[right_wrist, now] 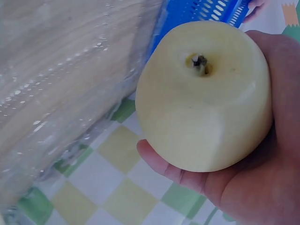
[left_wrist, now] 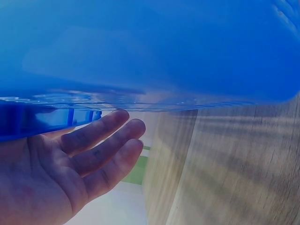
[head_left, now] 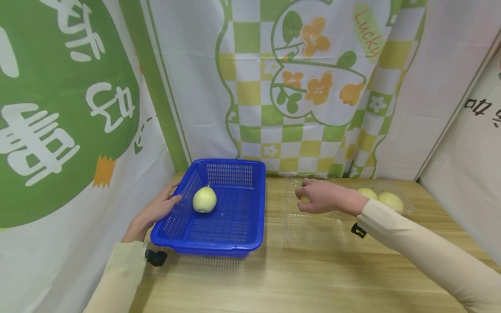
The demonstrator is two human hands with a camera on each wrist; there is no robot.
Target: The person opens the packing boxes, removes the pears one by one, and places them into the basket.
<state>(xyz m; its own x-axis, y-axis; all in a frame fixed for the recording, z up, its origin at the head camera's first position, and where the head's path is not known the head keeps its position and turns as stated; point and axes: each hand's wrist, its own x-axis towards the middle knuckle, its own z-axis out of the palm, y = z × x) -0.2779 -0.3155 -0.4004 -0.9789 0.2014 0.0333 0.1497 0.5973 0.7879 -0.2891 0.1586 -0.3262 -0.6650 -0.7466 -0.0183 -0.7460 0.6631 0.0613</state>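
A pale yellow pear fills the grip of my right hand, fingers and thumb curled round it, above a clear plastic tray. In the right wrist view its end with a small dark tuft faces the camera. My left hand holds the left rim of a blue plastic basket, thumb over the edge. Seen from the left wrist, three fingers extend along the basket's outer side. Inside the basket, towards the left, lies another pear with its stem up.
Beyond my right forearm, more pears sit in clear plastic at the right. A wooden table carries everything. Printed cloth hangs along the back, and more cloth hangs close by my left arm.
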